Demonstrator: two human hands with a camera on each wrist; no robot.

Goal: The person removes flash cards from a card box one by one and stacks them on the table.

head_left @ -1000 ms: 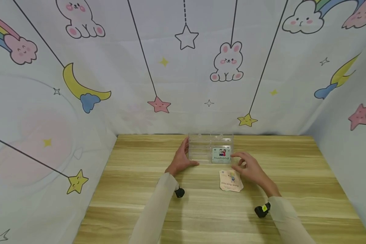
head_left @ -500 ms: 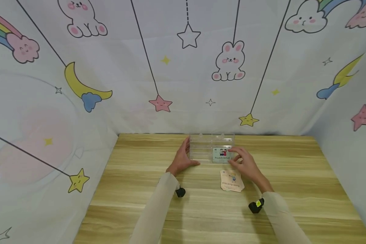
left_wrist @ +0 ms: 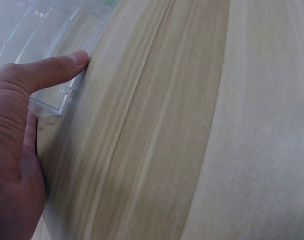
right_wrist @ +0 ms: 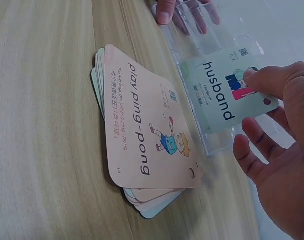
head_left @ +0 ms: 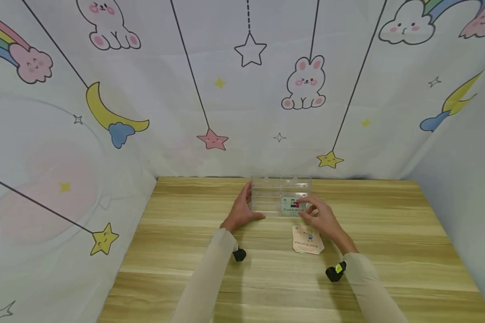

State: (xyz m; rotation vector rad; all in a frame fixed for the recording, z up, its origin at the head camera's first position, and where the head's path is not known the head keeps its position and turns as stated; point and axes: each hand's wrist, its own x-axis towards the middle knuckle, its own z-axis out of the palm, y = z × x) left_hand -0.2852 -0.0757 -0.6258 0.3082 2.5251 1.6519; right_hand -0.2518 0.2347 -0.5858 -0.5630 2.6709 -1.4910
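A clear plastic rack [head_left: 266, 207] with stepped slots stands at the back of the table. My left hand [head_left: 241, 211] grips its left end, the thumb [left_wrist: 79, 57] along the front edge and the other fingers round the side. A pale green flashcard [right_wrist: 217, 95] reading "husband" is at the rack's front right. My right hand [head_left: 321, 217] pinches it near its top edge, one finger over the picture and another partly hidden behind. Just in front lies a stack of flashcards [right_wrist: 146, 120], a peach "play ping-pong" card on top.
The wood-grain table [head_left: 266, 278] stretches in front of and beside the rack. A white curtain [head_left: 258, 98] printed with stars, rabbits and clouds hangs right behind the table and on both sides. Black wrist cameras [head_left: 334, 272] sit under the sleeves.
My right hand has come in leftward from beside the rack onto the "husband" card and now holds it. The card sits slightly lower. The left hand keeps its grip on the rack.
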